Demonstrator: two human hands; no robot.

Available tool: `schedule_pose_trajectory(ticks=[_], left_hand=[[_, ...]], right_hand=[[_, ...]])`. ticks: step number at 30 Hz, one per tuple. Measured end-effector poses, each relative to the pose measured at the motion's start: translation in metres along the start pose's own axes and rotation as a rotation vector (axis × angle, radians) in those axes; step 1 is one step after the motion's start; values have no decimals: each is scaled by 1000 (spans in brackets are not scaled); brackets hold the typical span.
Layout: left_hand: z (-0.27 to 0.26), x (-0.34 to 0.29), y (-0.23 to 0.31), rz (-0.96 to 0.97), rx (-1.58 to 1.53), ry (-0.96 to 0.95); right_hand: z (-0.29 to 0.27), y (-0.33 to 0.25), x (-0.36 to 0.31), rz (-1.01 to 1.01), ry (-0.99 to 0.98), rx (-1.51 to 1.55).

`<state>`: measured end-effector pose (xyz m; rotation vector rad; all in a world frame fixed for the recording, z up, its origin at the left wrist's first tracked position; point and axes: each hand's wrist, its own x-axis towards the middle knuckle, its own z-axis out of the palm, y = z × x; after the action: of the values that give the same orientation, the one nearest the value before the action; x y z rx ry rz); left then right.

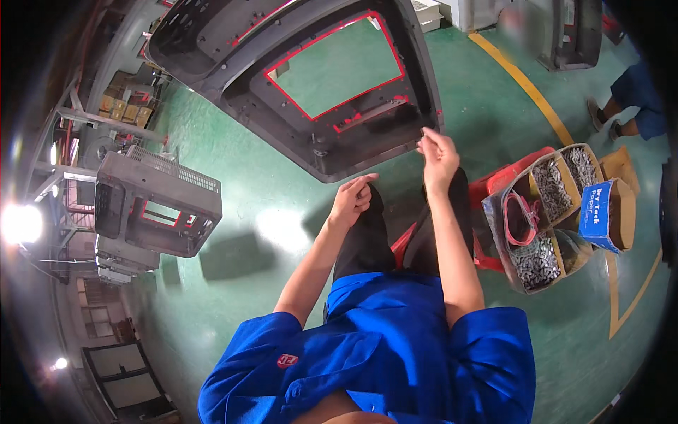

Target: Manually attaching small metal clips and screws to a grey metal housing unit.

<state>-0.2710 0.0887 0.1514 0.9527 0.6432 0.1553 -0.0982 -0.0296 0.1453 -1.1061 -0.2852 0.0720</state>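
Observation:
A large dark grey housing [296,152] with a red-edged rectangular opening stands tilted in front of me. My right hand [439,157] is at its near right corner, thumb and fingertips brought together in a pinch. Whatever may be between them is too small to name. Left of it, my left hand [352,200] is just below the housing's lower edge, with fingers curled and the index finger pointing right. Its grip is partly hidden, and I cannot make out anything inside. Small studs and red strips line the housing's inner face.
To my right, a divided bin [519,272] holds metal fasteners and a coil of red cord [520,219], with a blue cardboard box [600,215] on its edge. A red stool [487,185] is beside it. Another housing [159,201] stands left. At far right are a person's legs [639,106].

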Motion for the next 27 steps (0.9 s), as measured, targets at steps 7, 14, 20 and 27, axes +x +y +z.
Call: schedule_pose_trajectory(ticks=[7,14,20,27], left_hand=[[1,53,8,73,236,172],[-34,74,-5,184,486,295],[-74,84,-37,239,803,374],[-76,79,-42,390,1141,414]], right_hand=[[-37,26,52,75,104,-4],[-73,73,43,124,66,-164],[-110,95,24,196,-98,-374],[-116,96,13,268,-82,-415]])
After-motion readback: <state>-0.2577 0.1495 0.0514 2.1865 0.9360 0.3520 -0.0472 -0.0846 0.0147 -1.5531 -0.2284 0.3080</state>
